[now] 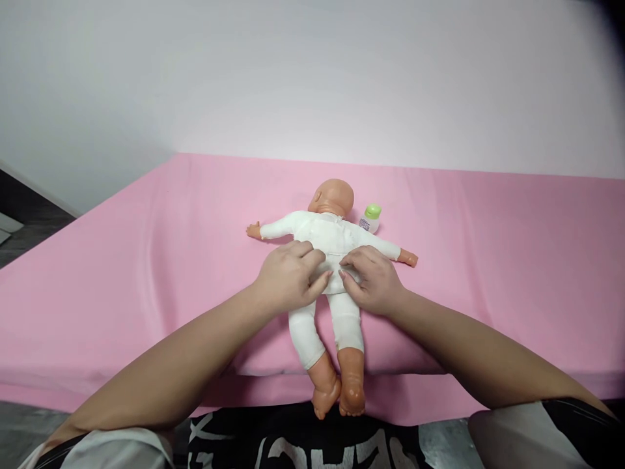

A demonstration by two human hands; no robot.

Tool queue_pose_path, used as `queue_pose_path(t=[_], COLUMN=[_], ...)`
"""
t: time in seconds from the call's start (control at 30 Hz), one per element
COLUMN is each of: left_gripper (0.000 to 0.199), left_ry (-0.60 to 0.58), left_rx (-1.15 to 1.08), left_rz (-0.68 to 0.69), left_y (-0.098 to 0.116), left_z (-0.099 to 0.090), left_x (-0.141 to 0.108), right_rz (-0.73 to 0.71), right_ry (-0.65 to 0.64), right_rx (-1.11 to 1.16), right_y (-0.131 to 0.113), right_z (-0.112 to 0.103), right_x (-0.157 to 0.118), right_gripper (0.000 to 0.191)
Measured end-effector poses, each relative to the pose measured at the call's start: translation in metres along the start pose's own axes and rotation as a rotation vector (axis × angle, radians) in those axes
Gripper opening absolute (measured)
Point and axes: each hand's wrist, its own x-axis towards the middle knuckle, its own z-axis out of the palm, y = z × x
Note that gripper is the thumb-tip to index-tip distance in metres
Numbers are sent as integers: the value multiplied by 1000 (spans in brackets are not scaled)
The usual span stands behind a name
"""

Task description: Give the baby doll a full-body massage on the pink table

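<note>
A baby doll [328, 233] with a white cloth body lies face down on a pink sheet, its arms spread and its feet over the near edge. My left hand [293, 275] rests on the left side of the doll's lower back, fingers curled and thumb apart from them. On the right side, my right hand [372, 279] touches the lower back with bent fingers and the thumb a little apart. Neither hand holds anything that shows. Between the two hands a strip of white cloth is visible.
A small clear bottle [370, 219] with a green cap is beside the doll's head and right shoulder. The pink sheet [512, 260] covers a wide surface that meets a pale wall [312, 78] at the back. My torso is at the near edge.
</note>
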Motion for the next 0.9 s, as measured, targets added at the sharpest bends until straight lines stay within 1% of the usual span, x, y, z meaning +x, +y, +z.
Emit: queue_pose_path(t=[0.07, 0.1, 0.17, 0.23, 0.3, 0.37, 0.47, 0.53, 0.57, 0.63, 0.7, 0.77, 0.83, 0.9], left_gripper=[31, 31, 32, 34, 34, 31, 25, 19, 17, 19, 22, 23, 22, 18], left_ry=[-68, -112, -178, -191, -143, -39, 131, 183, 181, 114, 7, -77, -110, -125], left_rx=[-59, -86, -133, -168, -200, -219, -198, -167, -153, -137, -146, -189, -261, -352], left_rz=[123, 148, 139, 99, 82, 96, 165, 206, 206, 175, 132, 109, 97, 103], left_y=[0, -1, -3, -8, -12, -14, -15, -13, -13, -12, -11, -12, -13, -14], left_z=[3, 5, 9, 13, 17, 21, 24, 25, 24, 24, 23, 22, 19, 16], left_x=[1, 2, 5, 8, 9, 7, 4, 3, 4, 5, 8, 10, 12, 12], right_rz=[-20, -22, 1, 34, 38, 28, 11, -10, -17, -10, 23, 63, 91, 96], right_ry=[-62, -101, -176, -229, -244, -218, -129, -58, -32, -22, -90, -182, -235, -241], right_rx=[-3, -4, -14, -20, 1, 51, 97, 91, 84, 69, 60, 75, 131, 207], right_y=[1, 1, 3, 6, 9, 11, 13, 13, 12, 12, 12, 13, 14, 13], right_z=[2, 3, 7, 9, 9, 9, 9, 10, 10, 11, 11, 10, 8, 6], right_x=[1, 1, 2, 3, 4, 4, 3, 2, 2, 2, 4, 7, 10, 11], right_gripper=[10, 10, 12, 15, 19, 20, 16, 14, 15, 21, 21, 14, 7, 7])
